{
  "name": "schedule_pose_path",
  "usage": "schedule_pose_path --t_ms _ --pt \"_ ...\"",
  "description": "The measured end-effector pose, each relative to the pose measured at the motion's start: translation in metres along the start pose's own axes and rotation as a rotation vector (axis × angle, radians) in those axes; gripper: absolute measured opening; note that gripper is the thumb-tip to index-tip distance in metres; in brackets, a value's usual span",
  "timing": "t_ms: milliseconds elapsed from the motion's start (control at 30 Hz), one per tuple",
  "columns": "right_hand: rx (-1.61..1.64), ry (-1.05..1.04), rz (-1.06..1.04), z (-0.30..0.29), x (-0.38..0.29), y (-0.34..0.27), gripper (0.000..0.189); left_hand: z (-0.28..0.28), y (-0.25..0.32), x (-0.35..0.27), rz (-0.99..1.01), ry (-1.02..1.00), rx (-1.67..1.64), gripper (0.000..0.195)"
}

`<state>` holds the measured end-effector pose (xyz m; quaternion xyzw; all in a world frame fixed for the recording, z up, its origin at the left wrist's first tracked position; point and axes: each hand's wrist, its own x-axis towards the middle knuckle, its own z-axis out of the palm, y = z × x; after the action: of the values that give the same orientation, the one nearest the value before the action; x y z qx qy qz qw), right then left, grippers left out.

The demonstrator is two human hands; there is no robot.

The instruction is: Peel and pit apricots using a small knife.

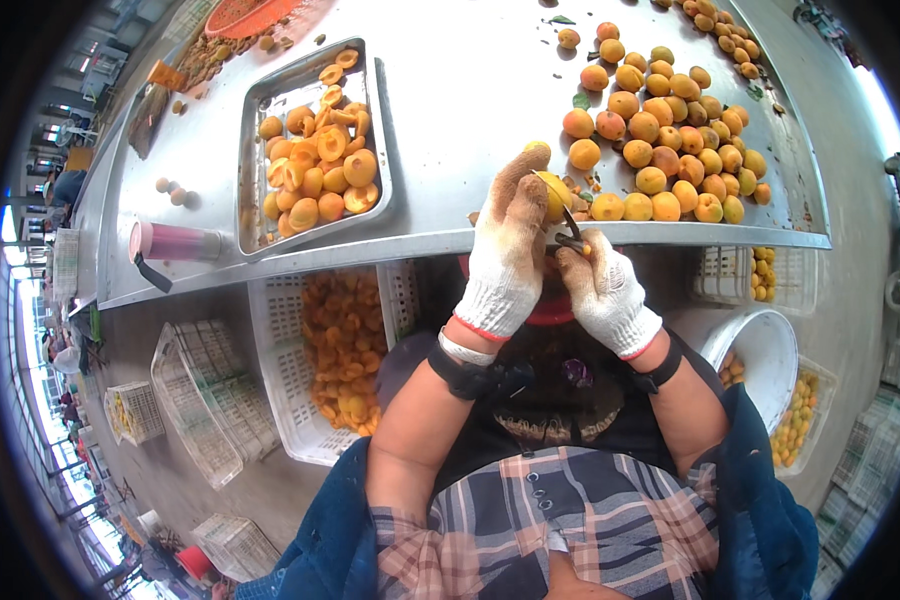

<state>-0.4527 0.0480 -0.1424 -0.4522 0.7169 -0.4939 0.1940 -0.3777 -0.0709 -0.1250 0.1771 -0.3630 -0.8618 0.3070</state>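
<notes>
My left hand [506, 240], in a white knitted glove with brown-stained fingers, holds a yellow apricot [554, 196] above the table's front edge. Another bit of yellow fruit [536, 145] shows at its fingertips; whether it is gripped cannot be told. Also gloved, my right hand [606, 296] grips a small dark knife [572, 229], its blade against the apricot's right side. Whole apricots [660, 142] lie piled on the metal table [465, 90] to the right of my hands. Left of them, a metal tray [385, 150] holds apricot halves [332, 142] and what look like some whole ones.
A pink tumbler [174, 241] lies near the table's front left. Pits [195, 64] and a red basket [244, 19] are farther back. Below stand a white crate [281, 375] of halves, a white bucket [776, 352] with apricots, and stacked crates [210, 397].
</notes>
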Motion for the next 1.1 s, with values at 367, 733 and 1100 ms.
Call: schedule_pose_path --t_ms 367,733,1100 --pt "0.030 0.002 0.043 -0.004 0.001 -0.005 0.032 0.001 0.000 0.001 0.001 0.042 0.140 0.054" --pt "0.014 0.103 -0.045 0.006 -0.004 0.005 0.034 0.001 -0.006 -0.005 -0.203 -0.049 -0.125 0.066" --pt "0.075 -0.003 0.042 0.007 -0.004 0.001 0.030 0.006 -0.004 -0.008 -0.269 -0.001 -0.169 0.060"
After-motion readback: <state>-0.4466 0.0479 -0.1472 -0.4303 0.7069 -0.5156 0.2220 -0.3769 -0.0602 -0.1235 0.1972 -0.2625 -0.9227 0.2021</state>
